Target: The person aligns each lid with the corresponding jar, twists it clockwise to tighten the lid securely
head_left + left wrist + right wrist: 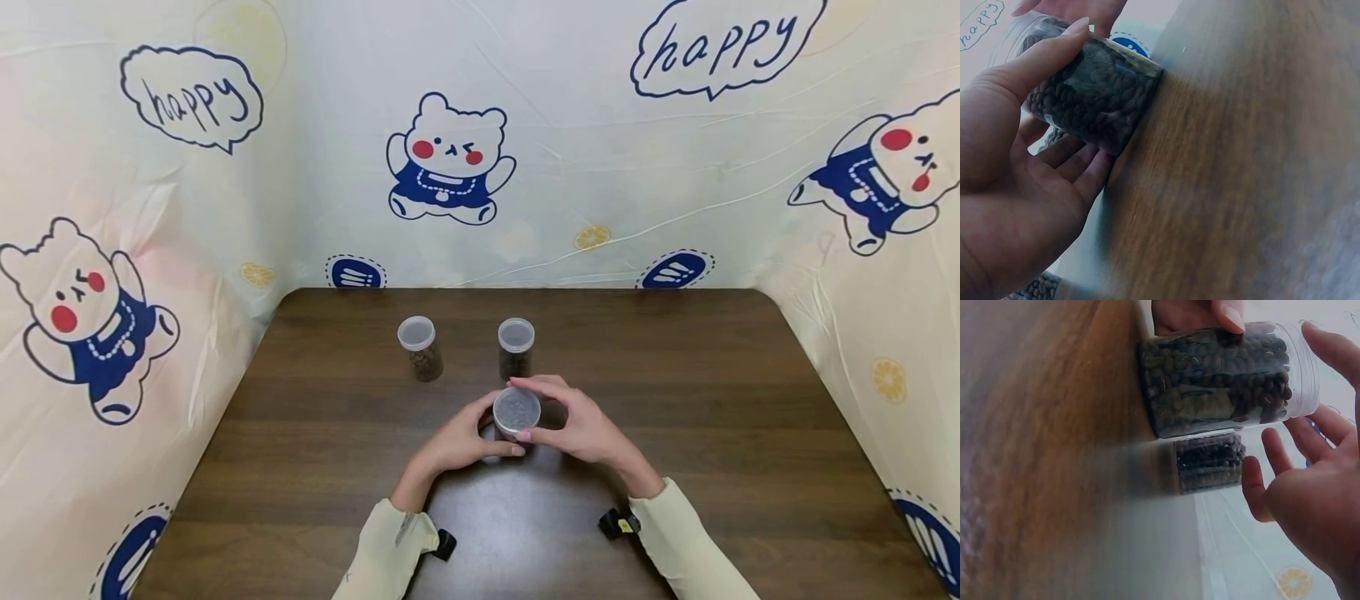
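Observation:
A clear plastic jar (517, 410) of dark brown beans stands on the table, its translucent lid (1305, 372) on top. My left hand (457, 435) grips the jar's body, as the left wrist view shows, with the thumb along the near side and the fingers behind. My right hand (588, 423) holds the lid's rim between thumb and fingers, while its lower fingers stand off from the jar's wall. In the right wrist view the beans (1222, 369) fill the jar almost up to the lid.
Two similar lidded jars stand farther back: one (425, 354) to the left, another (516, 348) just behind the held jar. Dark wood covers the tabletop (675, 375). A printed cloth (562, 167) rises along its back and sides.

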